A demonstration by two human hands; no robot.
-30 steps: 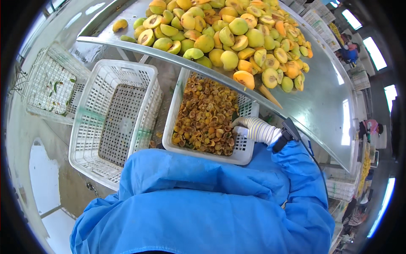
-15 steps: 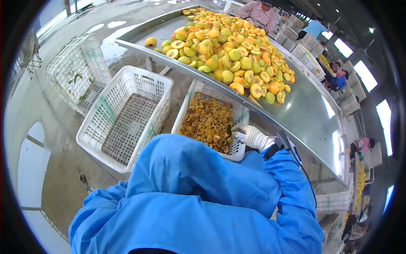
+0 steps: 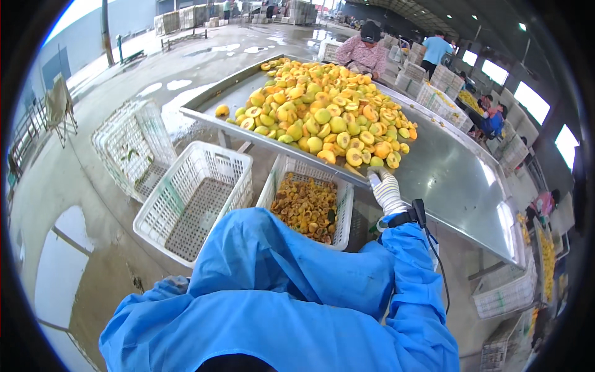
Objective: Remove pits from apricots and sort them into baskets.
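My right hand (image 3: 387, 189), in a striped white glove, is at the near edge of a metal table (image 3: 443, 180). Its fingers reach out, apart, toward a greenish fruit half (image 3: 376, 162) at the edge of a big heap of halved yellow-green peaches (image 3: 322, 115). Nothing shows in the fingers. Below the table edge, a white crate (image 3: 347, 217) holds brown-orange pits and scraps (image 3: 304, 208). My left hand is out of sight; only my blue left sleeve (image 3: 145, 304) shows, beside my raised knee.
An empty white crate (image 3: 149, 217) stands left of the scrap crate, with another white crate (image 3: 99, 136) tilted beyond it. Across the table sits a person in a pink patterned top (image 3: 365, 57). Stacked crates and other people line the right side. A cable (image 3: 441, 263) hangs from my right wrist.
My right hand has risen from the scrap crate to the table edge by the peaches. The view has tilted up, showing more of the far floor.
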